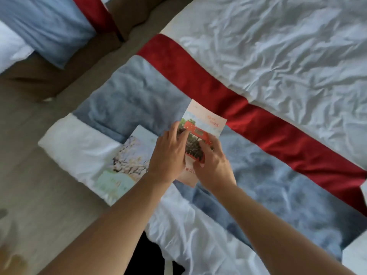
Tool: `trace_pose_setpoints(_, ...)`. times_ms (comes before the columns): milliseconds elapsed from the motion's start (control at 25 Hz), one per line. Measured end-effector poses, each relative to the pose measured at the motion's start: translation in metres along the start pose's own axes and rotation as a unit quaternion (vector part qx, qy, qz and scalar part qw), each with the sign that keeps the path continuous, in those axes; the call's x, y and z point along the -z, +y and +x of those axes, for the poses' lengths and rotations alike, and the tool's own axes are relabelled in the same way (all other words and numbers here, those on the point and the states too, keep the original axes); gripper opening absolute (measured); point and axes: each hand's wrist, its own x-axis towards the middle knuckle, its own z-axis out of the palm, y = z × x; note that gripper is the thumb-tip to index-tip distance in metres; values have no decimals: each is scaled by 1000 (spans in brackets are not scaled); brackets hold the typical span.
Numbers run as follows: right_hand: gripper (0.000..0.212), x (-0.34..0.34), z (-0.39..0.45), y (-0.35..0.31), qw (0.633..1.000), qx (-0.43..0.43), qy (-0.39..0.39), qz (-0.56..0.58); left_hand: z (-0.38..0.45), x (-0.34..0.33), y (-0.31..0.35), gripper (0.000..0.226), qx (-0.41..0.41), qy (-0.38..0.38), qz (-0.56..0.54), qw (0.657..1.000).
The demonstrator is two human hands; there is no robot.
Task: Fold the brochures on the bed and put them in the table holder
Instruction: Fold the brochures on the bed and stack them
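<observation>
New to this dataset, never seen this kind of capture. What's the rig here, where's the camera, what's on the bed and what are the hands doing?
There is no robot. A person works with two bare hands, and the single picture comes from a wide-angle camera worn on their head, looking forward and down. That is why both forearms enter from the bottom edge.

The surface is a bed with a white sheet, a grey-blue blanket and a red band across it.

Two brochures lie on it. The left hand and right hand rest on the red brochure, fingers on its cover, seemingly pressing it flat. The blossom brochure lies beside it, under the left wrist's side, untouched. The picture is blurred, so the print cannot be read. No table holder is in view.
</observation>
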Motion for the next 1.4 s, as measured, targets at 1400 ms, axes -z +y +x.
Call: trace_pose_setpoints(1400,75,-138,-8,-107,976,10,-81,-201,-91,-22,-180,103,-40,-164,50,984)
